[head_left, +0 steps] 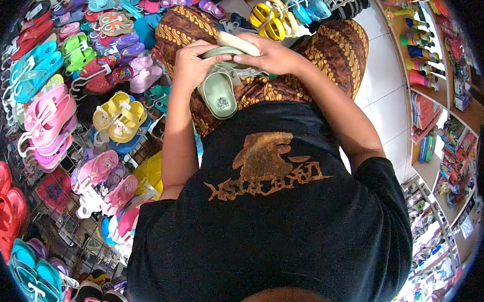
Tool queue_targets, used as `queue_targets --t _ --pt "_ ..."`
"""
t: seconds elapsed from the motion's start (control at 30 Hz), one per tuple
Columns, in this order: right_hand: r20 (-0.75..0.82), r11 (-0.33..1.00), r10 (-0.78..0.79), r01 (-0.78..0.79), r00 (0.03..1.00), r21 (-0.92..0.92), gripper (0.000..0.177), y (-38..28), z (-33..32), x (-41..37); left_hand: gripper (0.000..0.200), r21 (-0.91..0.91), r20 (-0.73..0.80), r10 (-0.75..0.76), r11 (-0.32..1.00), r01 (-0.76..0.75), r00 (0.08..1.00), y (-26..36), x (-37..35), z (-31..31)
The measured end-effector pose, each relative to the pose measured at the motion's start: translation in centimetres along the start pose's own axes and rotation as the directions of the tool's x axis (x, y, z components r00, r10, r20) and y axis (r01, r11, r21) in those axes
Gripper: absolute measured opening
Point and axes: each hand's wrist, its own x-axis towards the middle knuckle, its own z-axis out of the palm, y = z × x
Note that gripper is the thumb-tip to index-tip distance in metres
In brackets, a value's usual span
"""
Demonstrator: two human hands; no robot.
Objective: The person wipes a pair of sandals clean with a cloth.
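A pair of pale green sandals [219, 94] is held over the lap, on brown patterned cloth [338, 44]. One sandal hangs with its insole facing up, and the other lies across the top between my hands. My left hand [193, 63] grips the pair from the left, its thumb across the green upper part. From the right, my right hand [273, 56] holds the same pair, its thumb pressed on it near the left thumb. The pale edge of a sole [238, 43] shows above the thumbs. Some fingers are hidden behind the sandals.
Many colourful sandals hang on the left, among them pink ones [50, 110], yellow ones [119, 116] and red ones [4, 208]. More yellow sandals [272, 21] are beyond my knees. White floor tiles [387, 103] and shelves of goods [457, 160] are on the right.
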Motion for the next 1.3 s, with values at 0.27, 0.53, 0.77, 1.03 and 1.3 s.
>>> queue_targets --t 0.27,0.53,0.77,1.03,1.3 --pt "0.053 0.949 0.306 -0.309 0.951 0.069 0.041 3.0 -3.3 -7.2 0.031 -0.174 0.045 -0.078 0.981 0.085 0.996 -0.8 -0.5 -0.6" --pt "-0.182 0.999 -0.03 0.036 0.983 0.029 0.046 -6.5 -3.5 -1.9 0.028 -0.259 0.13 -0.149 0.949 0.178 0.98 -1.0 -0.2 -0.4" --pt "-0.057 0.926 -0.103 0.075 0.993 -0.371 0.073 -4.1 0.3 -4.4 0.024 -0.226 0.124 -0.075 0.969 0.102 0.989 -1.8 0.1 0.3" --pt "-0.164 0.923 0.037 -0.097 0.986 -0.373 0.053 -1.0 -1.5 -9.3 0.025 -0.303 -0.053 -0.201 0.937 0.176 0.978 -0.7 -0.3 0.3" --pt "-0.227 0.872 0.452 -0.374 0.863 0.314 0.035 -2.0 -2.7 -8.8 0.025 -0.424 -0.626 -0.419 0.891 0.163 0.658 -1.1 -2.8 -0.8"
